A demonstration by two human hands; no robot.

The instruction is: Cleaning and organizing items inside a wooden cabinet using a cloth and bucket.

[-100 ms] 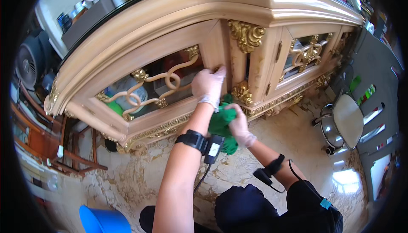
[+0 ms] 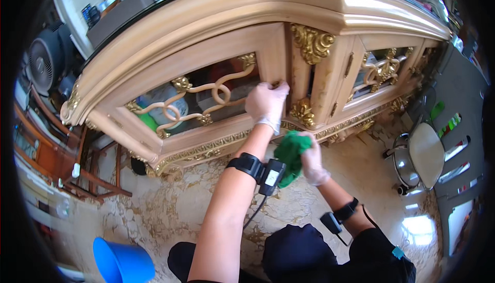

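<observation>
My left hand point(image 2: 265, 102), in a thin clear glove, is pinched closed on a small gold-coloured knob point(image 2: 279, 83) at the right edge of a cabinet door point(image 2: 206, 120). That door is pale wood, with a glass pane behind looping wooden scrollwork. Lower and to the right, my right hand point(image 2: 312, 160), gloved too, grips a bunched green cloth point(image 2: 292, 155). The cloth hangs in front of the cabinet's base, beside my left forearm. My left fingers hide part of the knob.
Gilded carvings point(image 2: 313, 43) decorate the cabinet post. A second glazed door point(image 2: 379, 71) is on the right. On the marble floor stand a blue bucket point(image 2: 124, 262), a wooden chair point(image 2: 49, 151) and a wheeled stool point(image 2: 420, 156). A fan point(image 2: 44, 63) is at far left.
The view has shifted, so the cabinet appears farther right. My right hand has drawn the green cloth slightly away from my left wrist. My left hand stays on the knob.
</observation>
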